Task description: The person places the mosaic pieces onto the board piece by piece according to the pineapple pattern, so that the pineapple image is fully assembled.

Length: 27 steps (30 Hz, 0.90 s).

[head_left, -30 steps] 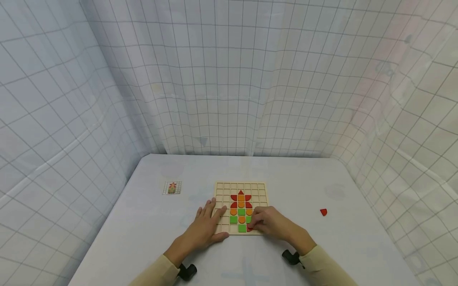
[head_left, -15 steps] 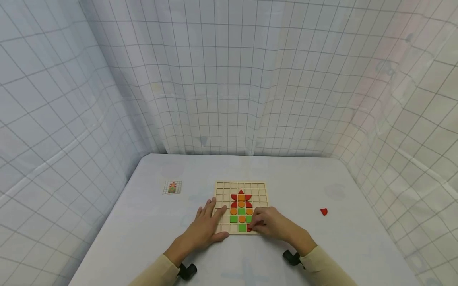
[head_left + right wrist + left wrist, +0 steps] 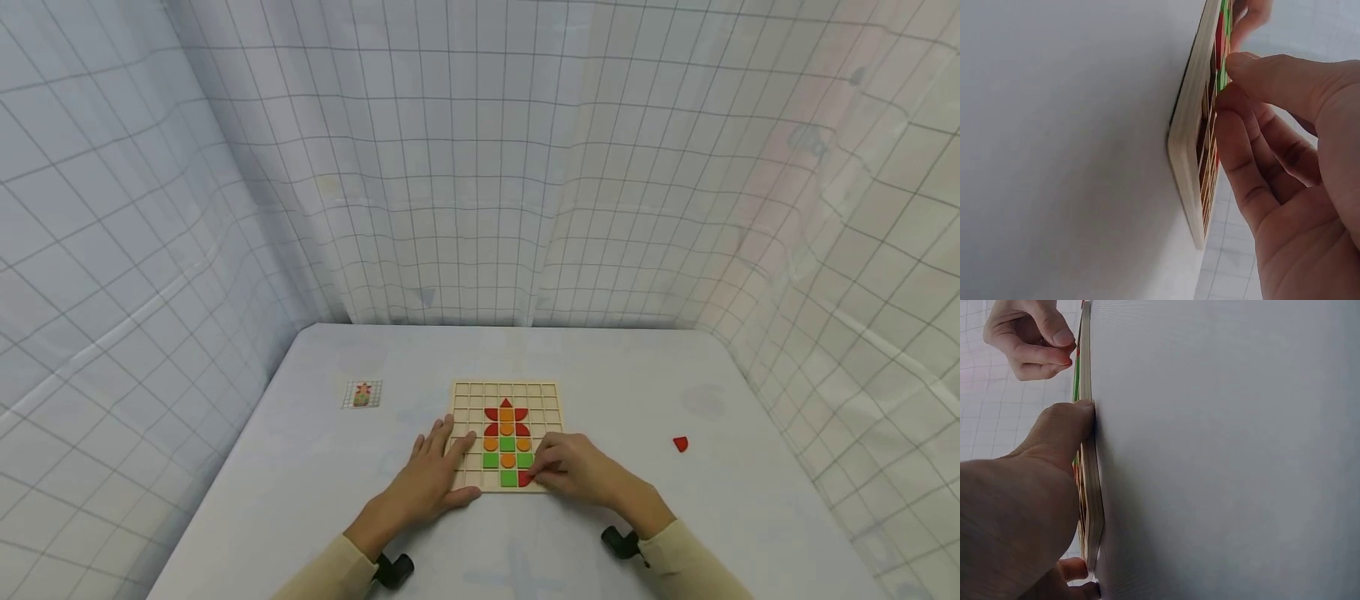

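Observation:
A square wooden grid board (image 3: 543, 390) lies on the table, holding red, orange and green shape pieces. My left hand (image 3: 425, 479) is spread over its left side and near left corner. Its thumb (image 3: 1079, 415) rests at the near edge in the left wrist view. My right hand (image 3: 573, 468) is low over the near right part, fingertips right at the edge of a red quarter-circle piece (image 3: 523, 479). That piece sits in the nearest row, beside a green square (image 3: 508, 479). In the right wrist view, the thumb (image 3: 1244, 65) and bent fingers stand slightly apart with nothing visible between them.
One loose red quarter-circle piece (image 3: 681, 444) lies on the table (image 3: 622, 375) to the right. A small card (image 3: 362, 394) with a printed coloured pattern on a grid lies at the left. White grid-lined curtains (image 3: 480, 167) enclose the table's back and sides.
My right hand has drawn slightly right, and more of the red quarter-circle at its fingertips shows. The left hand has stayed in place.

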Each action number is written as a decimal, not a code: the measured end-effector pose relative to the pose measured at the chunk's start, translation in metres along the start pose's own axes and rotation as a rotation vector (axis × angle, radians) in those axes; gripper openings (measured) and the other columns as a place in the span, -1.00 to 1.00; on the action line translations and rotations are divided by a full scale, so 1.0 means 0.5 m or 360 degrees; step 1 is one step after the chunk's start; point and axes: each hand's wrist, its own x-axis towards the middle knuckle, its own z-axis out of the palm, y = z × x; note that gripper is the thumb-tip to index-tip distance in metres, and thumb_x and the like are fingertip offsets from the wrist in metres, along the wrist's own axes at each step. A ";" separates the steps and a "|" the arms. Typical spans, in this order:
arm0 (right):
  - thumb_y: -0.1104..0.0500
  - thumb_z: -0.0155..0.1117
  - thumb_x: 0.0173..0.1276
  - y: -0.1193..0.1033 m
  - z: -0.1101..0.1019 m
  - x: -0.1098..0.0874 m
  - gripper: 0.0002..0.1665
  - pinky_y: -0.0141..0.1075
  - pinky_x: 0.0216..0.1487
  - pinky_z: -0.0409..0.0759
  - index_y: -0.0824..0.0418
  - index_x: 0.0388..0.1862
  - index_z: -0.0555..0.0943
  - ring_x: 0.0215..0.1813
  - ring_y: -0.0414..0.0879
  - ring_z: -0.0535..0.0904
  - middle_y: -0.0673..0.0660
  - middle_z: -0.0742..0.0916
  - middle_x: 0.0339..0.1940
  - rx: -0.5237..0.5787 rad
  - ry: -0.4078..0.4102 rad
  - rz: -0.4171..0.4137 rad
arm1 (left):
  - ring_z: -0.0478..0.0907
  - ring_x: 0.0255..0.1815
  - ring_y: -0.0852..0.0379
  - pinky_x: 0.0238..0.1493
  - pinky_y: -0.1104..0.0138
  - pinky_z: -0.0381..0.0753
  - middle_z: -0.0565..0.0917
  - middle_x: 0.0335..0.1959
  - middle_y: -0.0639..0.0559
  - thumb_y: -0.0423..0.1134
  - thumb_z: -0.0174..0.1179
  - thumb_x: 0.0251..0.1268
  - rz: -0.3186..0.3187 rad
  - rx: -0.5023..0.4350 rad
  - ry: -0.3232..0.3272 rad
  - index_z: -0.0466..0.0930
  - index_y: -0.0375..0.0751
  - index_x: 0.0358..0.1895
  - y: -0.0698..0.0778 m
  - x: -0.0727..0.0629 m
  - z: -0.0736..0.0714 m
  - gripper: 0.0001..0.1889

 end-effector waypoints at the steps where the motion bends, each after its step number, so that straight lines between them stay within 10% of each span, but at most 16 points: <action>1: 0.24 0.67 0.55 0.002 -0.004 -0.005 -0.90 -0.44 0.03 0.82 0.04 -0.07 0.97 -0.03 -0.38 0.69 -0.10 0.86 -0.04 0.0005 0.0022 0.0019 | 0.03 0.97 -0.52 0.86 -0.51 0.16 0.09 0.92 -0.50 0.27 0.50 0.58 -0.0004 0.0000 -0.0004 0.32 -0.14 0.84 -0.001 0.001 0.000 -0.01; 27: 0.31 0.79 0.35 0.144 -0.142 -0.209 -0.61 -0.29 -0.11 0.73 0.18 0.14 0.92 -0.06 0.04 0.70 0.19 0.84 0.06 -0.0316 0.0573 0.0524 | 0.04 1.01 -0.35 0.94 -0.34 0.13 0.07 1.00 -0.22 0.24 0.56 0.54 -0.0066 -0.0148 -0.0092 0.30 -0.15 0.88 -0.030 -0.007 -0.020 0.05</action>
